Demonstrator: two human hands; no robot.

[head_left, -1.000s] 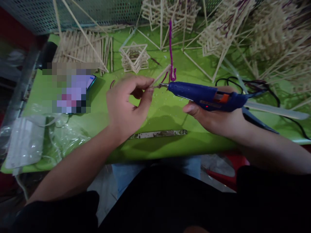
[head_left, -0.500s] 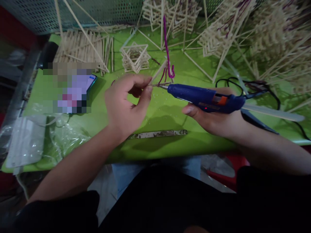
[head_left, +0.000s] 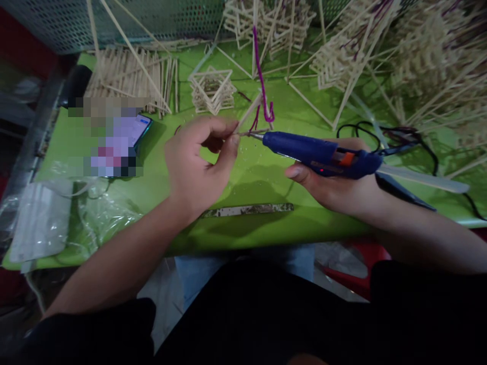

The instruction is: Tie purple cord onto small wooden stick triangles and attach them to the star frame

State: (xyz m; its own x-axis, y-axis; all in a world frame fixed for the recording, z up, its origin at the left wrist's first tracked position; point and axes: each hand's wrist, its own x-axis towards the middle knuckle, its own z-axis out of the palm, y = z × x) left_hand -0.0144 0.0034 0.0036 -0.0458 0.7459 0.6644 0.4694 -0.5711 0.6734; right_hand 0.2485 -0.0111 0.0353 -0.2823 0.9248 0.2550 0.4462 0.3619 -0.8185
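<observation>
A phone [head_left: 124,144] lies left of the left hand [head_left: 200,159], whose thumb and forefinger pinch a stick frame [head_left: 250,112] jutting into the gap between the hands; below, open counter [head_left: 274,230] bearing one flat strip [head_left: 247,209] runs to its near edge. The right hand [head_left: 337,191] wraps round a glue gun [head_left: 300,149], nozzle [head_left: 257,136] at the frame.

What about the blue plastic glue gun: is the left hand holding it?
No, the right hand holds the blue plastic glue gun, while the left hand pinches a small frame of pale wooden sticks.
</observation>
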